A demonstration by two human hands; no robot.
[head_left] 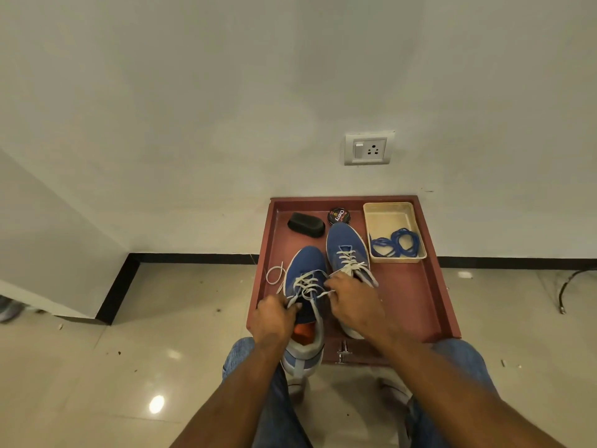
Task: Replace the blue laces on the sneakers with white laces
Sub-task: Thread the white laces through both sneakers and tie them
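Two blue sneakers stand on a reddish-brown tray table (pixel 416 295). The near sneaker (pixel 307 270) carries a white lace (pixel 307 282) across its eyelets. My left hand (pixel 273 318) grips the left side of that sneaker by its collar, fingers curled over a strand of the lace. My right hand (pixel 350 302) pinches the lace at the right eyelets. The far sneaker (pixel 344 244) is laced in white; its heel is hidden behind my right hand. A loop of white lace end (pixel 275 274) lies left of the near sneaker. Blue laces (pixel 395 243) sit coiled in a cream tray (pixel 387 210).
A black shoe brush (pixel 306 224) and a round polish tin (pixel 337 216) sit at the back of the table. A wall with a socket (pixel 368 148) stands right behind. My jeans-clad knees (pixel 458 354) flank the table's front edge over a glossy tiled floor.
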